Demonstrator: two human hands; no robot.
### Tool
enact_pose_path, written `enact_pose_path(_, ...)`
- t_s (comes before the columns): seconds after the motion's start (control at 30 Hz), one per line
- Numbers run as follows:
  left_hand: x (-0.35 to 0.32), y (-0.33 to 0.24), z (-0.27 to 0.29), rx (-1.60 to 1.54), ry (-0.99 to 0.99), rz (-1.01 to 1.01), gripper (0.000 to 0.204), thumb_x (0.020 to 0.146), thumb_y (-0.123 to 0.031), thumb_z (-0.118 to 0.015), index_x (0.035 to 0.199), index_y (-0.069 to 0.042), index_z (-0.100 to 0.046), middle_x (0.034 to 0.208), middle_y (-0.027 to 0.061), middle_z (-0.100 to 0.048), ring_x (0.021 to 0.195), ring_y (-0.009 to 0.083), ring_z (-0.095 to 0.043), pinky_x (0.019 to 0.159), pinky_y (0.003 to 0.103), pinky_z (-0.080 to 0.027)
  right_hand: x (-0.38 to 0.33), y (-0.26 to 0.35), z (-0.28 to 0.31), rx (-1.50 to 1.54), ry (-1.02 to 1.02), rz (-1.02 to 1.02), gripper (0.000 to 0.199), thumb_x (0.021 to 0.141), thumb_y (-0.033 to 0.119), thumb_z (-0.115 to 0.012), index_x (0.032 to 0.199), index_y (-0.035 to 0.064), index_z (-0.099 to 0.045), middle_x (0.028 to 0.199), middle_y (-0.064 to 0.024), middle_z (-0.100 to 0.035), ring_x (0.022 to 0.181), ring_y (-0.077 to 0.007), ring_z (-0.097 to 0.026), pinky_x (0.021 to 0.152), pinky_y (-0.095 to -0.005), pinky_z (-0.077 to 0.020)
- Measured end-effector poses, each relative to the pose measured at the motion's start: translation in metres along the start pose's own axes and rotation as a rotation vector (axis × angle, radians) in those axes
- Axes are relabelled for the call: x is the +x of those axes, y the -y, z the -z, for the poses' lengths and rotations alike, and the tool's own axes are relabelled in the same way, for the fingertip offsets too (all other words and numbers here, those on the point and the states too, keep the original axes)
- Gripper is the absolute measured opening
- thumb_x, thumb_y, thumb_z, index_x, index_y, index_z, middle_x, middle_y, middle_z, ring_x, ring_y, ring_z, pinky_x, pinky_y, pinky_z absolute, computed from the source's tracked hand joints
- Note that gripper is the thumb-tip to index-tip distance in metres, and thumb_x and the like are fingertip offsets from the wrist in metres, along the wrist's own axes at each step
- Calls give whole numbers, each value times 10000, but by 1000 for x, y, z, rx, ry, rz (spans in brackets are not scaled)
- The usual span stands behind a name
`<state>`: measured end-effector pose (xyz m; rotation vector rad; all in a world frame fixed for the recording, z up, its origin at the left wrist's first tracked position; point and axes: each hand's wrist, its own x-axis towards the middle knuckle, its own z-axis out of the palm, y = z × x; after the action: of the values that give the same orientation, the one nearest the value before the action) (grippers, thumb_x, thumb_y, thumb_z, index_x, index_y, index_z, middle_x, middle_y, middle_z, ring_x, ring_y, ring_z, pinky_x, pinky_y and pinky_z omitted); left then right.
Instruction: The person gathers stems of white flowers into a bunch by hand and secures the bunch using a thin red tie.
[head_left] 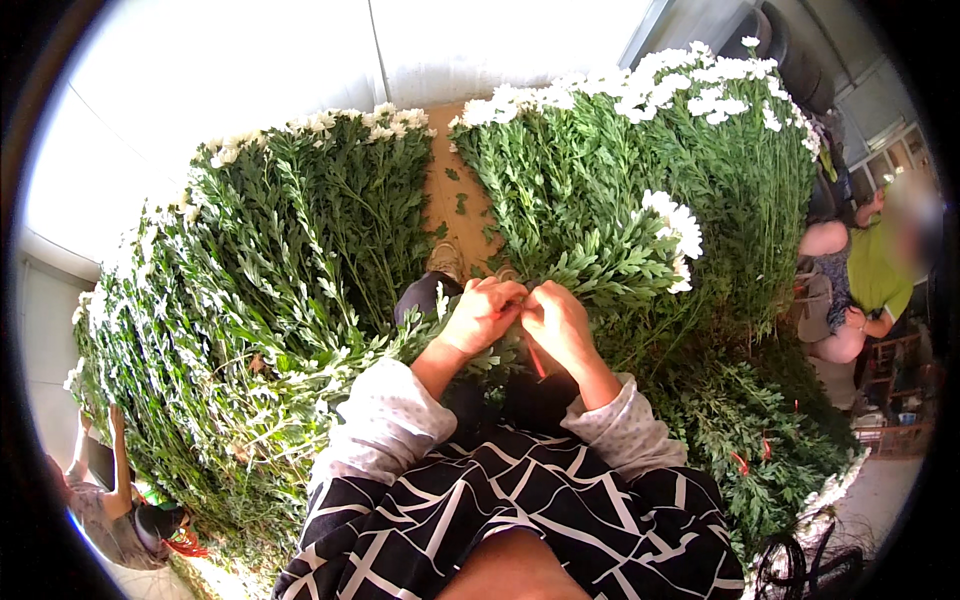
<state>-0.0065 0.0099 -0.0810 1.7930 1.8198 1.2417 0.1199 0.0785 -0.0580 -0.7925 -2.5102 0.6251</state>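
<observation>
Apparently, the right hand [557,322] is pinching a thin red strip [535,356] beside the closed left hand [484,313] — red-tied leafy bundles [735,425] looking done lower right, white-flowered green stems [310,200] perhaps remaining upper left.

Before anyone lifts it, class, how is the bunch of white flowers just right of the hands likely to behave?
The bunch is probably light for its size, being mostly leaves and petals. Its open blooms, crowded at one end, seem fragile and might bruise. Its spreading leaves could snag on the greenery beside them.
</observation>
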Motion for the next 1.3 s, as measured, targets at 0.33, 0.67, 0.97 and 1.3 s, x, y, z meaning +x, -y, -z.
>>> enact_pose_path(0.33, 3, -3, -4, -30, -168, -104, 108, 590, -79, -618, 686, -75, -569, 688, 54, -531, 655, 231, -520, 591, 304, -411, 7, -11, 17, 200, 161, 30, 147, 676, 115, -511, 794, 31, -538, 760, -116, -510, 716, -286, -510, 609, -331, -409)
enact_pose_path(0.67, 5, 3, 0, 102, 127, 231, 146, 764, -170, -476, 763, -74, -585, 750, 77, -567, 663, 219, -549, 586, 317, -409, 6, -16, 16, 255, 144, 48, 57, 601, 51, -497, 612, 5, -466, 706, -116, -478, 651, -281, -493, 588, -330, -406)
enact_pose_path(0.97, 13, 20, -1, 561, 406, 497, 132, 712, -174, -500, 805, -201, -591, 751, 63, -566, 770, 223, -548, 687, 369, -371, -8, -14, 23, 195, 90, 214, 84, 564, 40, -494, 632, 3, -462, 730, -101, -458, 705, -269, -476, 607, -340, -406)
enact_pose_path(1.3, 12, -57, 24, 518, 327, 374, 672, 610, -567, -528, 1077, -99, -411, 897, 101, -537, 905, 231, -497, 741, 404, -364, -74, -63, 19, 214, -26, -285, 191, 706, 137, -536, 808, -19, -497, 763, -168, -502, 725, -295, -507, 623, -335, -403)
